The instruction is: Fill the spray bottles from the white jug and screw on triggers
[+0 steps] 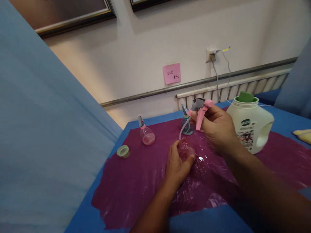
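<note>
My left hand (178,163) is wrapped round a small clear pink bottle (185,149) with an uncovered neck, standing on a purple plastic sheet (136,181). Up and to the right of it, my right hand (217,127) grips a pink and grey spray trigger head (200,111). The head's thin dip tube (184,128) hangs down, its lower end close to the bottle's neck. Behind my right hand, partly hidden, stands a bluish spray bottle (187,127). A pink spray bottle (147,135) with some liquid and its head fitted stands to the left.
A large cream jug (252,119) with a green piece in its mouth stands right of my right hand. A small pale green cap (123,151) lies at left. Blue curtain (43,129) flanks the table; a wall socket (211,55) has hanging cables. A yellow item (303,135) lies far right.
</note>
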The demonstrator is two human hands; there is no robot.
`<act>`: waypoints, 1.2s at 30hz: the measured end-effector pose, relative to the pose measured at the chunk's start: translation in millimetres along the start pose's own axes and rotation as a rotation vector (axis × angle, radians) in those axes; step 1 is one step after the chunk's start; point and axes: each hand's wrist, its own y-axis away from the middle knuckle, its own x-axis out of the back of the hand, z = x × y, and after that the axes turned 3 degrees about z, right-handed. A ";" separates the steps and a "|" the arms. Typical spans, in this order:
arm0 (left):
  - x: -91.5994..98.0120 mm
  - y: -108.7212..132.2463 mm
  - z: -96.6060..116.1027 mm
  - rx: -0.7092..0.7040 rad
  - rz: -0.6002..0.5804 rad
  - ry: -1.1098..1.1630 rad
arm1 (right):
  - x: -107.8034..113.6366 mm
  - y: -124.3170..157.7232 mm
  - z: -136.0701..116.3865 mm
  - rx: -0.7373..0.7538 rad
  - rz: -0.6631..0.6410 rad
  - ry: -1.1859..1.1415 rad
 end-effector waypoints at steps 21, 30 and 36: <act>1.1 0.7 12.4 0.032 0.006 0.040 | 29.9 20.4 64.8 -0.128 -0.372 0.241; 0.4 1.3 10.2 -0.002 0.025 0.062 | 38.7 28.7 82.6 -0.194 -0.388 0.172; -0.3 1.0 7.1 -0.046 0.026 0.064 | 40.6 32.7 83.7 -0.111 -0.421 0.258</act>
